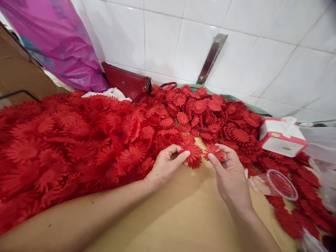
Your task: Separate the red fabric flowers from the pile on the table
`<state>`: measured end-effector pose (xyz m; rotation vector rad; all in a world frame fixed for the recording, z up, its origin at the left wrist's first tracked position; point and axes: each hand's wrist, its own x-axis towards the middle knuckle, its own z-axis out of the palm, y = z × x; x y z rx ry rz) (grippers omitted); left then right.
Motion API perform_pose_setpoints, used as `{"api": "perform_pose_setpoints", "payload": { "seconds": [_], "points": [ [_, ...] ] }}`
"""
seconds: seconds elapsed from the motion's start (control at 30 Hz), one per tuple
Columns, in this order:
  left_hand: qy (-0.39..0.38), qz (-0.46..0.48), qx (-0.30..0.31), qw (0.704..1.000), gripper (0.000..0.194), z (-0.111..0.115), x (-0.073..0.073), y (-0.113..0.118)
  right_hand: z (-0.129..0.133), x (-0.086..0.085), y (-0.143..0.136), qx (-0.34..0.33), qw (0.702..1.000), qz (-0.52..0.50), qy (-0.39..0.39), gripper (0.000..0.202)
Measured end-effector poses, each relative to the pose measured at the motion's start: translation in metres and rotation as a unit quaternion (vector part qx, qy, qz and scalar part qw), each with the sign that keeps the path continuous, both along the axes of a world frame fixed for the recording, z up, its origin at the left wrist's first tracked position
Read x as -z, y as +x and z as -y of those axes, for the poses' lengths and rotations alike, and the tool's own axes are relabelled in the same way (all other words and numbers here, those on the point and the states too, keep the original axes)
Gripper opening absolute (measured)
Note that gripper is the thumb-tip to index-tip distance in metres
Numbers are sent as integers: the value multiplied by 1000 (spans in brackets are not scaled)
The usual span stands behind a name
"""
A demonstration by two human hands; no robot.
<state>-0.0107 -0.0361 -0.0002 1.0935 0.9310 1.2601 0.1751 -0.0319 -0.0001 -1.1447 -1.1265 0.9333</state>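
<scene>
Between the thumb and fingers of my left hand (169,162) is a red artificial flower piece (193,151) with many narrow petals; more red petals show just beneath it. My right hand (231,171) pinches a smaller red petal piece (214,151) by its right side. The two pieces are close together over the tabletop, with a narrow gap between them. A large heap of loose red flower pieces (78,140) spreads to the left of my hands. Behind them, a second pile of smaller red flower pieces (199,105) rises towards the wall.
A tan table (178,213) lies under my forearms. At the right are a tissue box (282,140), a clear plastic cup (273,183) on its side and clear plastic bags (322,150). A red handbag (126,82) and a purple bag (60,42) rest by the tiled wall (162,38).
</scene>
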Motion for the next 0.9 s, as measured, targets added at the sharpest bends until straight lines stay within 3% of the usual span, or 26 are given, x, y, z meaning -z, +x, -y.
{"api": "perform_pose_setpoints", "payload": {
  "seconds": [0.4, 0.5, 0.67, 0.8, 0.9],
  "points": [
    [1, 36, 3, 999, 34, 0, -4, 1, 6, -5, 2, 27, 979, 200, 2, 37],
    [0, 37, 1, 999, 32, 0, -4, 1, 8, -6, 0, 17, 967, 248, 54, 39],
    [-3, 21, 7, 1000, 34, 0, -2, 1, 12, -10, -4, 60, 936, 313, 150, 32],
    [-8, 22, 34, 999, 37, 2, -3, 1, 17, -14, -8, 8, 942, 289, 170, 32],
    [6, 29, 64, 997, 36, 3, -6, 1, 19, -11, -11, -59, 959, 243, 135, 35]
  ]
}}
